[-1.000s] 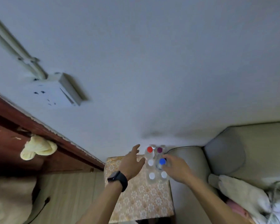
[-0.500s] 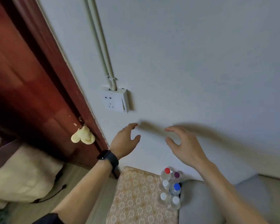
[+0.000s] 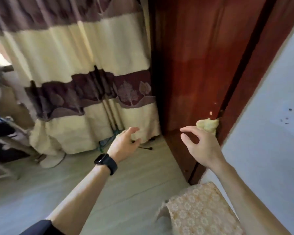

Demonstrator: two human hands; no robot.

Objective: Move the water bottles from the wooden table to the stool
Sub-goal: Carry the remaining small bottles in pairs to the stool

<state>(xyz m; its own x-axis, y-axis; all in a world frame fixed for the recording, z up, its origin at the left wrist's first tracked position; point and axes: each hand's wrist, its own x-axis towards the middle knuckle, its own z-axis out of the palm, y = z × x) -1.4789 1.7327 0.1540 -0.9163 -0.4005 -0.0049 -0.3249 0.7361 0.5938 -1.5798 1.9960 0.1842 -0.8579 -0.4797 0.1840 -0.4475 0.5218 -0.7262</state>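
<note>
The stool [image 3: 199, 212], covered in a floral lace cloth, shows only its near corner at the bottom right. No water bottle and no wooden table are in view. My left hand [image 3: 124, 143], with a black watch on the wrist, hangs in the air over the floor with loosely spread fingers and holds nothing. My right hand [image 3: 199, 146] is raised in front of the red-brown door, fingers relaxed and slightly curved, also empty.
A red-brown wooden door [image 3: 202, 68] stands ahead with a yellow cloth [image 3: 208, 125] at its edge. A striped cream and brown curtain [image 3: 85, 68] hangs on the left. A black cable [image 3: 145, 148] lies on the pale floor [image 3: 109, 189]. A white wall [image 3: 271, 119] is at the right.
The view has swung left, away from the stool's bottles and the wall socket, toward the door and curtain. Both hands have lifted off the bottles and stay empty.
</note>
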